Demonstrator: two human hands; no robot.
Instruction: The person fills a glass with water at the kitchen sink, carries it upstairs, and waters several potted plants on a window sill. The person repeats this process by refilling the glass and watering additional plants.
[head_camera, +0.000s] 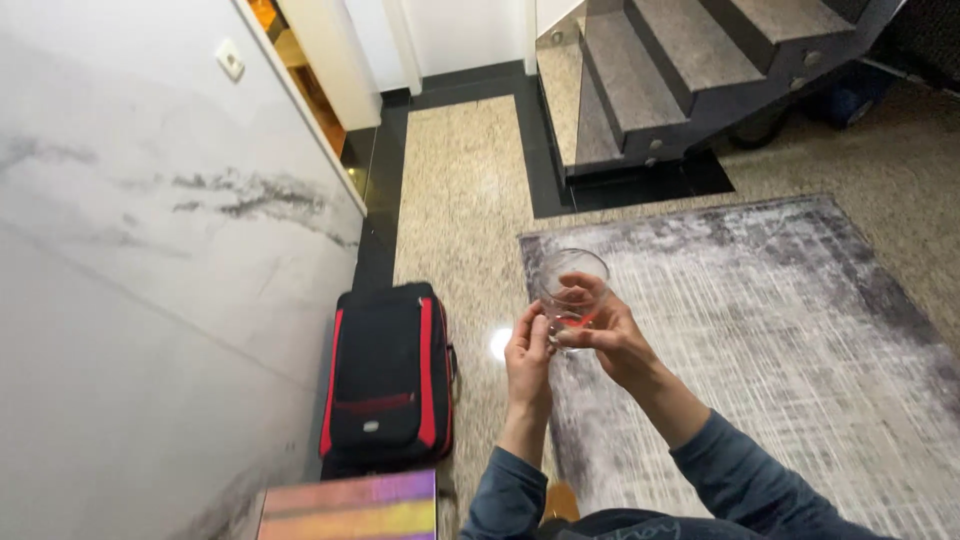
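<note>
A clear drinking glass is held up in front of me, tilted a little, with a small red mark low on its side. My right hand wraps around its lower part from the right. My left hand touches the glass's base from the left, fingers curled against it. Both forearms wear dark blue sleeves. Whether the glass holds any liquid I cannot tell.
A black and red bag lies on the speckled floor by the marble wall. A grey rug spreads to the right. Dark stairs rise at the top. A colourful box sits at the bottom edge.
</note>
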